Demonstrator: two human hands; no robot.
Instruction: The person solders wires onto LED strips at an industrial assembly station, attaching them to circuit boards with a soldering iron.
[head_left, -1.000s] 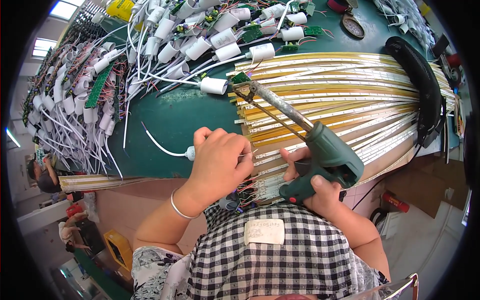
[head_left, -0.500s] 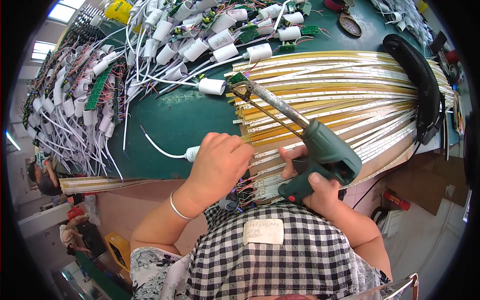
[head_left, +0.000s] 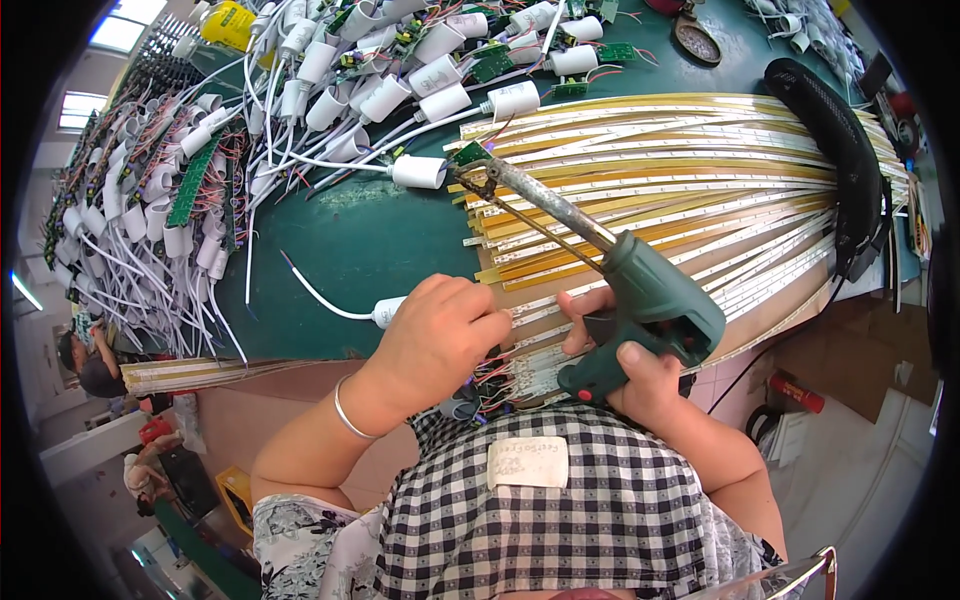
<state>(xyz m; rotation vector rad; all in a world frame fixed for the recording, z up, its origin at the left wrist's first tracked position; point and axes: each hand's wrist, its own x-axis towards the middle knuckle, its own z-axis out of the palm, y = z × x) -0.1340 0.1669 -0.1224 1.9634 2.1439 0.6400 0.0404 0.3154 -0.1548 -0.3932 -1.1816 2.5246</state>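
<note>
My right hand [head_left: 640,385] grips a green soldering gun [head_left: 655,300], its metal barrel pointing up and left over the strips. The gun's tip lies near a small green circuit board [head_left: 468,155] beside a white lamp cap [head_left: 419,172]. Bent fingers close my left hand [head_left: 440,330] at the near-left ends of the LED strips [head_left: 640,195]; what they pinch is hidden. Another white lamp cap [head_left: 386,312] with a white cable lies partly behind that hand. Circuit boards with coloured wires [head_left: 490,385] sit below it, at the ends of the nearest strips.
White caps with cables and boards [head_left: 390,95] are heaped across the far left of the green table [head_left: 300,240]. A black padded sleeve [head_left: 835,170] lies over the strips at right. A round tin [head_left: 697,42] stands at the back; a yellow bottle [head_left: 228,22] at far left.
My left hand has moved slightly toward me, from a yellow strip end to the white strip below it. The soldering gun and my right hand stay almost in place.
</note>
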